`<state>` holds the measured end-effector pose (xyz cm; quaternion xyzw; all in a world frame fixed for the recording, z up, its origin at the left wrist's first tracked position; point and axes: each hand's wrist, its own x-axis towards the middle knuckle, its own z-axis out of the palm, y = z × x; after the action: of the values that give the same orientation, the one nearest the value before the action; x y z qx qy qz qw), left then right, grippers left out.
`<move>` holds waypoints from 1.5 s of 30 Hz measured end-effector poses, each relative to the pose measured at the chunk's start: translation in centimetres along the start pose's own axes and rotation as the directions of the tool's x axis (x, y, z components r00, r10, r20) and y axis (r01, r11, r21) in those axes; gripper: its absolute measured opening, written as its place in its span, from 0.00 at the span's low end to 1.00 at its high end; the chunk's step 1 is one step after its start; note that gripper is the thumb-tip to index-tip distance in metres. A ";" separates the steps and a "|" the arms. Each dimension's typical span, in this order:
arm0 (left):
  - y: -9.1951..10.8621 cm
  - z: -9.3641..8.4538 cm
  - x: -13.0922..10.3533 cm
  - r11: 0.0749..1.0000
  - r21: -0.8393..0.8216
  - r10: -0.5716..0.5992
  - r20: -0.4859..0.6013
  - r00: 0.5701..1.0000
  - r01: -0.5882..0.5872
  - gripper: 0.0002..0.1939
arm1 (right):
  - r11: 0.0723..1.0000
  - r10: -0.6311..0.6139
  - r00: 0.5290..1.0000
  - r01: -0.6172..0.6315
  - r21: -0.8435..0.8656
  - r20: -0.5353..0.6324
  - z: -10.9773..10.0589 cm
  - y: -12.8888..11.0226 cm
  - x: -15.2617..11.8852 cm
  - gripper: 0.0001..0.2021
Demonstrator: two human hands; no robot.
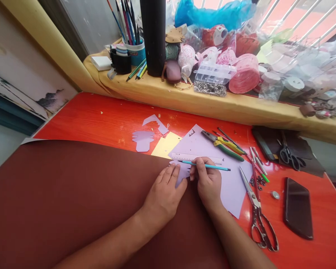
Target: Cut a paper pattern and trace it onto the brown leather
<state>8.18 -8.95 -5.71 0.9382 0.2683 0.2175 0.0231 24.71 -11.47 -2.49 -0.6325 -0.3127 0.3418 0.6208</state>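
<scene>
A large dark brown sheet, leather-like, covers the near left of the table. On its far edge lies a small purple paper cutout with notched edges. My left hand rests on that cutout, fingers flat and pressing it down. A slim blue pencil is in the grip of my right hand, held almost level. Its dark tip points left, close to the cutout's far edge. Just beyond is a clear ruler on a larger purple sheet.
Right of my hands lie pliers, large scissors, pens, small black rings and a phone. Farther off are another purple cutout and yellow paper. A cluttered ledge runs along the back.
</scene>
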 end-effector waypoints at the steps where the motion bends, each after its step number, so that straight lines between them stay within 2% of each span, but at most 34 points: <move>1: 0.0 0.0 0.0 1.000 0.007 0.000 -0.005 1.000 0.000 0.16 | 1.000 -0.008 1.000 0.008 0.007 -0.009 0.0 0.1 0.0 0.21; 6: -0.1 -0.2 0.3 0.999 0.044 -0.006 0.043 0.999 0.004 0.22 | 0.990 -0.001 0.993 0.017 0.139 -0.116 -0.5 0.7 0.4 0.19; 11: -0.6 -0.7 0.7 1.000 0.027 0.001 0.107 0.994 -0.004 0.21 | 0.984 0.016 0.977 0.023 0.178 -0.213 -1.0 0.7 1.0 0.20; 19: -1.3 -0.4 1.4 0.999 -0.025 -0.033 0.093 0.995 0.036 0.17 | 0.986 0.047 0.982 -0.016 0.164 -0.185 -1.0 0.6 1.3 0.21; 26: -1.2 -0.5 1.9 1.000 0.009 -0.028 0.142 0.989 0.027 0.26 | 0.984 0.068 0.984 -0.038 0.174 -0.166 -1.0 0.3 1.2 0.22; 38: -0.9 -0.5 2.6 0.996 0.078 -0.048 0.202 0.978 0.033 0.24 | 0.968 0.033 0.994 -0.006 0.252 -0.104 -1.2 1.0 1.6 0.22; 45: -0.7 -0.1 2.0 0.992 0.126 -0.032 0.188 0.982 0.009 0.25 | 0.963 0.022 0.997 -0.001 0.268 -0.078 -1.5 1.1 1.6 0.23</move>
<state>9.33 -7.27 -4.95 0.9514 0.2876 0.1096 -0.0076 26.82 -11.04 -3.63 -0.5578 -0.2348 0.3588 0.7106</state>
